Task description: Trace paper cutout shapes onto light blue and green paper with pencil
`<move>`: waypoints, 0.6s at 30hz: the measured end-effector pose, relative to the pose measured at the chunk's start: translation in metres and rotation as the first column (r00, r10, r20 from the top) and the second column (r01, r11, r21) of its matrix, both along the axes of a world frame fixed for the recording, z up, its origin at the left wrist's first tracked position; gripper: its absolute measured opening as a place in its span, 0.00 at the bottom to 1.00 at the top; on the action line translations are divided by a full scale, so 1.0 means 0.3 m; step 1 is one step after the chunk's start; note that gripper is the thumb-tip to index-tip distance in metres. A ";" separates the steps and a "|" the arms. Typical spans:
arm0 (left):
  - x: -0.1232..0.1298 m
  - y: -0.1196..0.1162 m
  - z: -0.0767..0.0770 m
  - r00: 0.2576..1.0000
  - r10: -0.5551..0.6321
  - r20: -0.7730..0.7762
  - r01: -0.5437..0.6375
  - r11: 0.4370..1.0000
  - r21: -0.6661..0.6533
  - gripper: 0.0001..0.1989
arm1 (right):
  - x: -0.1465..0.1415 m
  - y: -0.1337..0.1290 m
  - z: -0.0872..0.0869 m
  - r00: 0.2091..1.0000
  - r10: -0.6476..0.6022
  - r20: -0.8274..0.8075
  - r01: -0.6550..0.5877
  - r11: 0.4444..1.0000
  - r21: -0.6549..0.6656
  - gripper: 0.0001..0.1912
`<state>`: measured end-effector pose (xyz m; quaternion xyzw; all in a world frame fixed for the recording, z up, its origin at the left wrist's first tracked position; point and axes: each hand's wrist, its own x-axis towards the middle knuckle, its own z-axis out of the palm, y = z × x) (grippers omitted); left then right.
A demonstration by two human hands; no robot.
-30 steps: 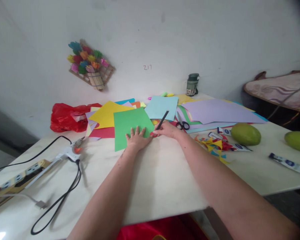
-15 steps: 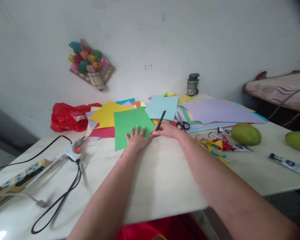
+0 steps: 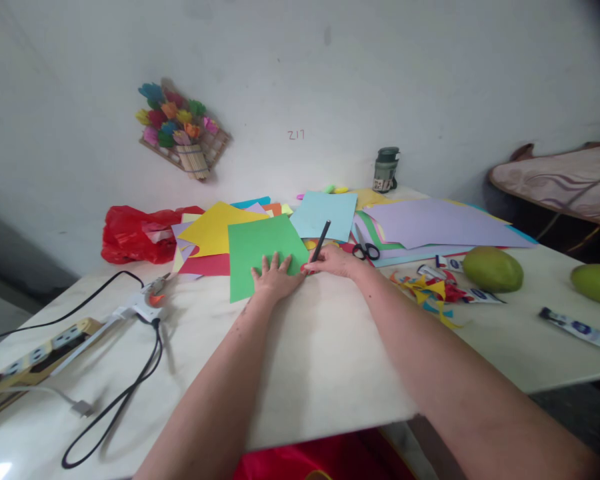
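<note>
A green sheet of paper (image 3: pixel 260 243) lies on the white table in front of me. My left hand (image 3: pixel 277 279) rests flat on its lower right part, fingers spread. At the sheet's right edge, my right hand (image 3: pixel 334 261) is closed around a black pencil or pen (image 3: pixel 323 239), which leans up and to the right. A small red piece (image 3: pixel 303 268) shows by the fingertips of both hands; its shape is mostly hidden. Just right of my right hand lies a pair of scissors (image 3: pixel 365 249) with black handles.
Coloured sheets (image 3: pixel 440 223) and a light blue sheet (image 3: pixel 325 215) lie behind. To the left are a red plastic bag (image 3: pixel 135 233), a glue gun (image 3: pixel 147 300) with its cord and a power strip (image 3: pixel 45 353). Paper scraps (image 3: pixel 425 290), glue tubes and green mangoes (image 3: pixel 493 269) lie right.
The pencil or pen has tilted very slightly to the left at its top end. Both hands and the green sheet stay in almost the same place.
</note>
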<state>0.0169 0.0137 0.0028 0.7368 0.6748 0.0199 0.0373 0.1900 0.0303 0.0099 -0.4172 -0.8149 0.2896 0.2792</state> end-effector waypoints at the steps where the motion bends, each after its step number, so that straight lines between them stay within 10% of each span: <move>1: 0.000 0.000 0.000 1.000 -0.001 0.000 0.001 1.000 -0.001 0.39 | 0.000 0.000 0.000 1.000 -0.001 0.001 0.001 1.000 0.004 0.13; 18: -0.002 0.006 -0.004 1.000 -0.002 -0.015 0.002 1.000 0.006 0.38 | -0.001 0.000 0.008 0.999 -0.050 -0.009 0.050 0.998 -0.032 0.11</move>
